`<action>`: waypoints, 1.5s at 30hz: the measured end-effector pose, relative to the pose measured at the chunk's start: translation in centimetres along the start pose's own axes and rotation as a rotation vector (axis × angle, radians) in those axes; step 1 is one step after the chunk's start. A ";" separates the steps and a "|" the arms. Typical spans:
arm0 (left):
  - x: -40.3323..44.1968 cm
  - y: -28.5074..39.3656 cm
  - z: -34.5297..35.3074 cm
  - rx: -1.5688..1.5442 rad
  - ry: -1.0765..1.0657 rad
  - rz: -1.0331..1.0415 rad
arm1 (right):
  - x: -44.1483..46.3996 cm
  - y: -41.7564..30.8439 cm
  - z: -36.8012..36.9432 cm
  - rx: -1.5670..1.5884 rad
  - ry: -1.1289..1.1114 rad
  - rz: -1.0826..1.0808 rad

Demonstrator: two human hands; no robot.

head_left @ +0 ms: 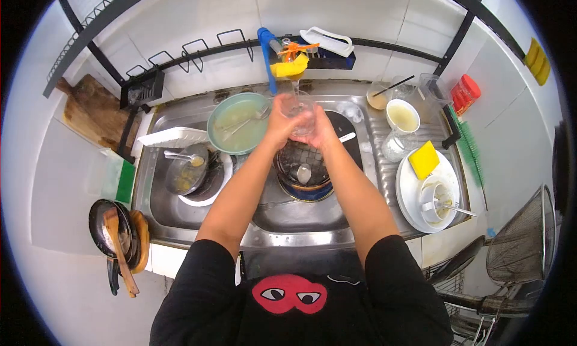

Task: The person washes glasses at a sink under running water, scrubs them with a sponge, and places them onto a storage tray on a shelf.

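Note:
Both my hands are wrapped round a clear drinking glass (pixel 299 107) under the tap (pixel 291 50), which has yellow and orange material tied about its spout. My left hand (pixel 281 122) grips the glass from the left, and my right hand (pixel 323 131) supports it from the right and below. Water seems to run from the spout toward the glass. Beneath my hands a dark pan (pixel 291 157) with a spoon (pixel 304 173) in it rests on a blue-rimmed dish in the right basin. Left of my hands stands a green bowl (pixel 223 137) of cloudy water with cutlery.
The left basin holds a grey bowl (pixel 180 181) and a white dish (pixel 223 190). On the right drainboard are glasses, a white bowl (pixel 402 115) and stacked plates (pixel 404 196) bearing a mug (pixel 428 203) and yellow sponge (pixel 424 160). Frying pans (pixel 99 226) hang at the left.

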State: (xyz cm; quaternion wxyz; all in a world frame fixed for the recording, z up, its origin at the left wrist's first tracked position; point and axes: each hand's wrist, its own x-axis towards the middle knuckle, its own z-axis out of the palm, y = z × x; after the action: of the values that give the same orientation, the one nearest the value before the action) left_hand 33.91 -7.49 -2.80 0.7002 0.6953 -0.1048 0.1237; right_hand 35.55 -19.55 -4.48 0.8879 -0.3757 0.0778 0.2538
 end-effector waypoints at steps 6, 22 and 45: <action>-0.1 0.9 -3.6 -0.766 -0.376 -0.718 | -0.4 -2.6 2.2 -0.418 0.080 0.070; -0.6 -1.5 -0.5 -0.809 -0.097 -0.822 | 2.6 -2.2 0.7 -1.068 0.096 -0.311; -1.8 3.9 -5.2 0.115 -0.394 -0.276 | -5.2 1.2 0.0 -0.890 -0.176 -0.314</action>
State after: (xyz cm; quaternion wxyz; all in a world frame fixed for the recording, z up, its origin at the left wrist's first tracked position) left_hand 30.82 -2.32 0.30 0.6357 0.7524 -0.1364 -0.1054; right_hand 30.50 -20.91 -3.51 0.6715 -0.7037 -0.1715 0.1562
